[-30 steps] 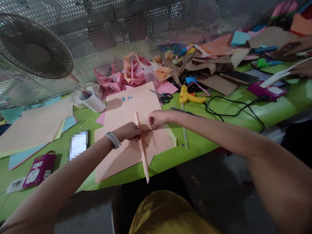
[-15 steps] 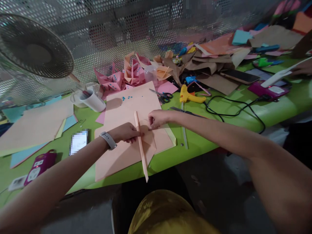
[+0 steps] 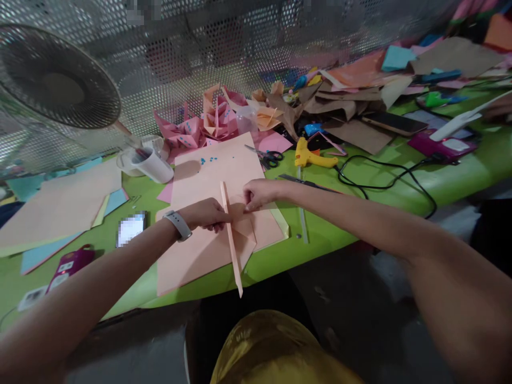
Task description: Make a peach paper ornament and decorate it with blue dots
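A long, narrow folded strip of peach paper (image 3: 233,254) stands out from a folded paper piece (image 3: 245,238) on the table. My left hand (image 3: 208,214), with a white watch at the wrist, pinches the strip near its middle. Just right of it, my right hand (image 3: 258,194) is closed, thumb and fingertips together at the edge of the folded paper piece; how much of it lies between them is hard to see. Beneath both hands lie large peach sheets (image 3: 188,256). Small blue dots (image 3: 208,160) are scattered on the upper sheet.
Scissors (image 3: 270,158), a yellow glue gun (image 3: 312,156) with a black cord and a cutter (image 3: 306,182) lie to the right. A white mug (image 3: 157,166), a phone (image 3: 131,230) and a fan (image 3: 60,80) are left. Pink folded paper (image 3: 220,117) and brown scraps (image 3: 336,104) line the back.
Both hands stay at nearly the same place on the paper. My left hand and wrist have shifted very slightly upward; the strip has barely moved.
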